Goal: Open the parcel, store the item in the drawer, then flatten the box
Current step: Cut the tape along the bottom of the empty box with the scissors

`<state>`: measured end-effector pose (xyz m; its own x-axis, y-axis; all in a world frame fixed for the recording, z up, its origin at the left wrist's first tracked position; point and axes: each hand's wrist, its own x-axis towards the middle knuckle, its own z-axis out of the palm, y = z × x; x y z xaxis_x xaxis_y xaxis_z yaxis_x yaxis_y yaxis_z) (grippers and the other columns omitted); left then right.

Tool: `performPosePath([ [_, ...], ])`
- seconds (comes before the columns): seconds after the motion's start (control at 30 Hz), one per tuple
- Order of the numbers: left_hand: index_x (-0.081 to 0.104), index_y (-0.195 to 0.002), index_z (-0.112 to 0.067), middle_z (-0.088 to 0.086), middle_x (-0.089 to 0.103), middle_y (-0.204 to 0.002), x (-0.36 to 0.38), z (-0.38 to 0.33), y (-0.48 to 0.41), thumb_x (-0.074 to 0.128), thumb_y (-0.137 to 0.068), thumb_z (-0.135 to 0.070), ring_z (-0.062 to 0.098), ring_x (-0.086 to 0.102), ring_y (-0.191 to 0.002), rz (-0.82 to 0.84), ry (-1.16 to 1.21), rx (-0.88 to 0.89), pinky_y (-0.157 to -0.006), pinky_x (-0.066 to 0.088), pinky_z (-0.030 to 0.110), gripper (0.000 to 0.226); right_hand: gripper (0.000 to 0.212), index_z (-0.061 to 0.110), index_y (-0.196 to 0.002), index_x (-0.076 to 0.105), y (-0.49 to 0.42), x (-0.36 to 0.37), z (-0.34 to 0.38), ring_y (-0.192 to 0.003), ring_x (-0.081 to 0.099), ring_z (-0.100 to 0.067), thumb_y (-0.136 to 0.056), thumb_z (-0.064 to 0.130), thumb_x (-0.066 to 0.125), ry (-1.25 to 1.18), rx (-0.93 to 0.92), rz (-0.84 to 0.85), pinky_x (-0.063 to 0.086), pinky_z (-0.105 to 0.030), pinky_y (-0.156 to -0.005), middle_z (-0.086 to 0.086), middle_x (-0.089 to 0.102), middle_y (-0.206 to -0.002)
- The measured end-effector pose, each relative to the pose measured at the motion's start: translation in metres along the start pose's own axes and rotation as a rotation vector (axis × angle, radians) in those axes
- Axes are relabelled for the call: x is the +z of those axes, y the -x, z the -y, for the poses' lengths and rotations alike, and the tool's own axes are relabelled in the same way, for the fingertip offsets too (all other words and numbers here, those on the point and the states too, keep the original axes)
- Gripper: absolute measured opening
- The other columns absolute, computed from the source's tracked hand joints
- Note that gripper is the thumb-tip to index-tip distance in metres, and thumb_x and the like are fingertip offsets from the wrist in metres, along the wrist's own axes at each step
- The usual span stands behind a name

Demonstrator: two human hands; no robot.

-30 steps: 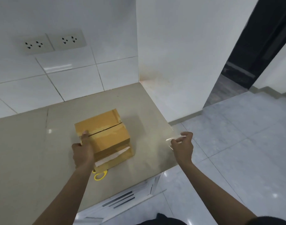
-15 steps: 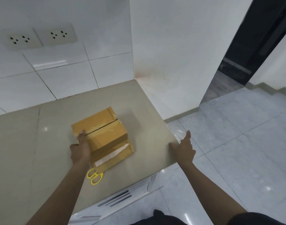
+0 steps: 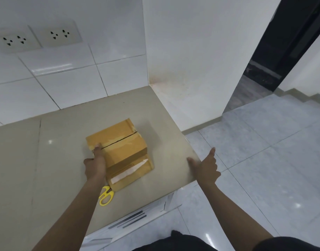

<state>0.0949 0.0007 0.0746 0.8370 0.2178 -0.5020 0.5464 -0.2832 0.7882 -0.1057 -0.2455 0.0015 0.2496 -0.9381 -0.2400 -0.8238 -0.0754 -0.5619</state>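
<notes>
A brown cardboard parcel (image 3: 126, 147) lies on the beige counter (image 3: 55, 160), its top flaps split along a dark slit and a white label on its near side. My left hand (image 3: 95, 163) rests against the parcel's left side, with fingertips on the top near the slit. My right hand (image 3: 206, 165) is at the counter's right edge, fingers spread, holding nothing. White drawer fronts (image 3: 133, 220) with dark handle strips show under the counter's near edge.
Yellow-handled scissors (image 3: 105, 195) lie on the counter just in front of the parcel, partly under my left forearm. A tiled wall with two socket plates (image 3: 57, 36) rises behind. A white pillar stands at the back right. Grey floor tiles spread to the right.
One second ago my right hand pinched a strip of clear tape beyond the counter edge. The strip is gone from it and the hand now rests spread at the edge. The left hand stays on the parcel.
</notes>
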Motion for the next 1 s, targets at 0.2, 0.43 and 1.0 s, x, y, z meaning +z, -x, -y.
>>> performPosePath([
  [0.2,0.044,-0.131,-0.005,0.019,0.054,-0.126,-0.006,-0.006,0.007,0.046,-0.076,-0.075,0.039,0.052,-0.112,0.088,-0.026,0.005,-0.094,0.045,0.047,0.089,0.078,0.013,-0.142,0.031,0.018,0.001,0.037,-0.133,0.037,-0.032,-0.08,0.038,0.07,0.002,-0.5,-0.173,0.031,-0.056,-0.105,-0.014,0.034,-0.149],
  [0.43,0.061,-0.117,-0.009,0.009,0.066,-0.097,-0.014,-0.012,0.026,0.058,-0.083,-0.052,0.023,0.06,-0.085,0.378,0.033,-0.045,-0.064,0.046,0.031,0.054,0.037,0.024,-0.132,0.048,0.069,0.01,0.128,-0.112,0.054,-0.007,-0.098,0.038,0.044,-0.529,-0.645,0.459,0.047,-0.029,-0.095,0.007,0.057,-0.127],
  [1.0,-0.027,-0.141,-0.043,-0.007,-0.005,-0.156,-0.015,0.033,0.025,0.066,-0.063,-0.03,0.02,0.01,-0.146,0.631,-0.406,0.46,-0.111,0.034,0.034,0.121,0.104,0.019,-0.145,0.012,0.068,0.038,0.182,-0.113,0.047,-0.037,-0.067,0.039,0.078,0.33,-0.789,0.386,0.047,-0.042,-0.089,-0.014,0.037,-0.138],
])
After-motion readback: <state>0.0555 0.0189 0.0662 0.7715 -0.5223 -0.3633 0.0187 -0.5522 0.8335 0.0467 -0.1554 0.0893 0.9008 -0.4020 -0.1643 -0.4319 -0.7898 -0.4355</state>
